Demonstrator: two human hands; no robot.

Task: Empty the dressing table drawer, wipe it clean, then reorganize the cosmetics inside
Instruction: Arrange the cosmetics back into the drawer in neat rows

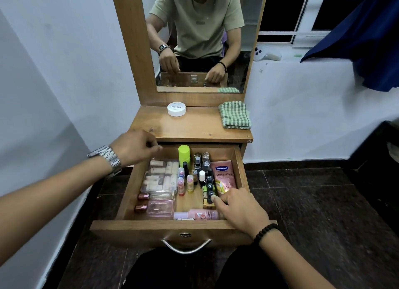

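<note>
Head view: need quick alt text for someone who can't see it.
A pulled-out wooden drawer packed with cosmetics; the right hand touches a black-capped bottle with a fingertip, while the left hand hovers over the back left corner. On the tabletop sit a white jar and a folded green checked cloth.

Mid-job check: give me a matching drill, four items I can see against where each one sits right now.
Items:
1. White jar
2. Checked cloth
3. Vaseline tube
4. Green-capped bottle

Places:
A. Drawer, right side
B. Tabletop, right side
C. Drawer, back middle
D. Tabletop, below the mirror, middle

Pairs: 1-D, 2-B, 3-A, 4-C
</note>
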